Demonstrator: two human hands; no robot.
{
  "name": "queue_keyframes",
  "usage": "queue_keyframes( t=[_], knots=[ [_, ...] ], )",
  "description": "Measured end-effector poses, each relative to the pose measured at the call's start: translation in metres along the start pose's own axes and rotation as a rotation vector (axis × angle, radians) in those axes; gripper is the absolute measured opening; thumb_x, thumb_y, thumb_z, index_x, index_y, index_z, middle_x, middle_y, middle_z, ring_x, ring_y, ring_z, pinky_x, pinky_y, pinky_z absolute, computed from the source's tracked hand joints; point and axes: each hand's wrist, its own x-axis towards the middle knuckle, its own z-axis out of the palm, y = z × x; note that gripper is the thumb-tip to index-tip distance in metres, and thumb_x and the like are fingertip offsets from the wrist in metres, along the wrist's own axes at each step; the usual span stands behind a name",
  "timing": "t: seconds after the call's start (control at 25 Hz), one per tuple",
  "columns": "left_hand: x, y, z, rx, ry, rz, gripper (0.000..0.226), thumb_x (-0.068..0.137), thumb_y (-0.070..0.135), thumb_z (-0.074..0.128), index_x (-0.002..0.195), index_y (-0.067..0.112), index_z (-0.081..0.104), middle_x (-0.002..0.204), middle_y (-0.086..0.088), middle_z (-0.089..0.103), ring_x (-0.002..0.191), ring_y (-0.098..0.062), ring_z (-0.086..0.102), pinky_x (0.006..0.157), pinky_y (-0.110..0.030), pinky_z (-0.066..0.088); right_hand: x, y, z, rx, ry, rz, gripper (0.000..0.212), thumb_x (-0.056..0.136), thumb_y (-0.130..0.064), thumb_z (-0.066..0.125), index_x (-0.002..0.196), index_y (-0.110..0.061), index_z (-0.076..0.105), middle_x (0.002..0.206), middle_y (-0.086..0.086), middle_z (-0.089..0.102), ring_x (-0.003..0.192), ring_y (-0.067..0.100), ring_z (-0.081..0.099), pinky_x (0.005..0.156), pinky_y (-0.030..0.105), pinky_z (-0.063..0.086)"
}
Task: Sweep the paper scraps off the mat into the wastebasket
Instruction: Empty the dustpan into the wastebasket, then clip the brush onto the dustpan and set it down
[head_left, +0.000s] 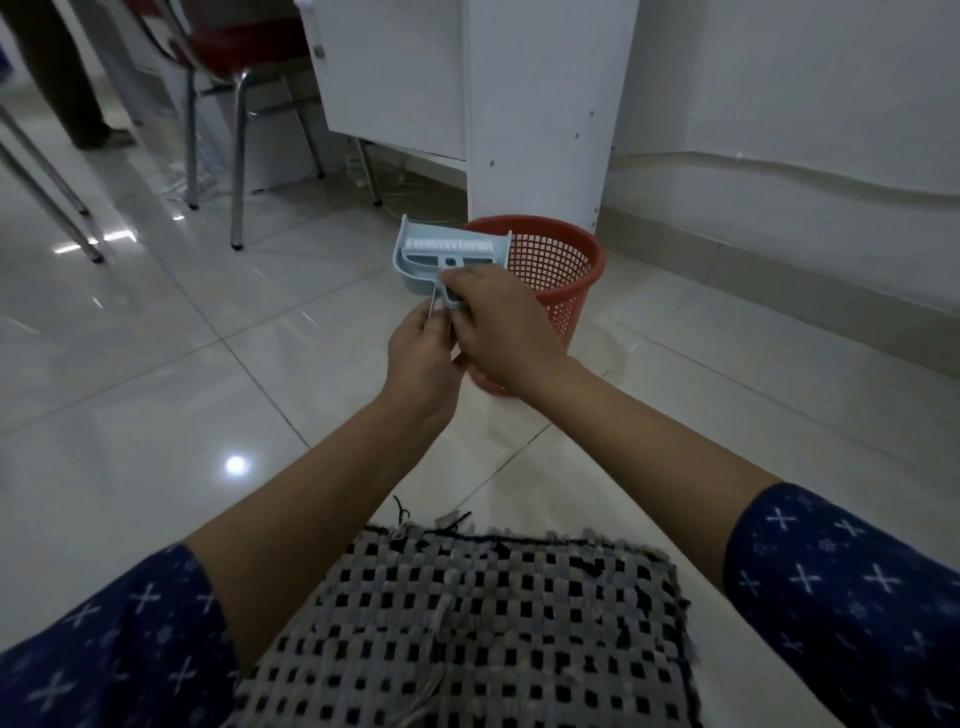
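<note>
A light blue dustpan (415, 254) with a small white-bristled brush (441, 245) nested in it is held up in front of me, beside the rim of the red mesh wastebasket (561, 270). My left hand (423, 345) grips the lower end of the handles from the left. My right hand (498, 322) is curled round the handles from the right, fingertips near the pan's base. The black-and-grey woven mat (467, 623) lies on the floor below my forearms. No paper scraps show on the visible part of the mat.
The wastebasket stands on glossy white tiles in front of a white cabinet (519, 104). Chrome chair legs (239, 156) and a red seat are at the back left, with a person's trouser leg and shoe (88, 124) behind. A white wall runs along the right.
</note>
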Motion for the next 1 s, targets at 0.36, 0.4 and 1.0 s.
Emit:
queue_keyframes(
  t=[0.36, 0.4, 1.0],
  knots=[
    [-0.011, 0.008, -0.036, -0.042, -0.099, -0.106, 0.037, 0.1, 0.021, 0.036, 0.129, 0.006, 0.052, 0.121, -0.007, 0.064, 0.111, -0.015, 0.062, 0.086, -0.032, 0.055, -0.004, -0.015, 0.001, 0.3, -0.317, 0.183, 0.075, 0.082, -0.002, 0.057, 0.149, -0.012, 0.024, 0.128, 0.013, 0.057, 0.113, 0.023, 0.056, 0.095, 0.032, 0.051],
    [-0.012, 0.008, -0.04, -0.039, -0.082, -0.115, 0.036, 0.099, 0.02, 0.037, 0.129, 0.005, 0.052, 0.12, -0.007, 0.065, 0.108, -0.013, 0.063, 0.084, -0.031, 0.055, -0.006, -0.015, 0.004, 0.296, -0.348, 0.168, 0.078, 0.082, 0.0, 0.055, 0.15, -0.015, 0.019, 0.132, 0.012, 0.055, 0.117, 0.023, 0.054, 0.097, 0.032, 0.05],
    [-0.012, 0.002, -0.072, -0.02, 0.14, -0.218, 0.019, 0.082, -0.001, 0.038, 0.092, 0.009, 0.049, 0.086, -0.011, 0.053, 0.075, -0.019, 0.052, 0.049, -0.023, 0.045, -0.021, -0.05, 0.043, 0.975, -0.389, 0.836, 0.021, 0.087, -0.019, 0.065, 0.089, 0.002, 0.065, 0.067, 0.011, 0.062, 0.055, 0.02, 0.062, 0.051, 0.024, 0.058]
  ],
)
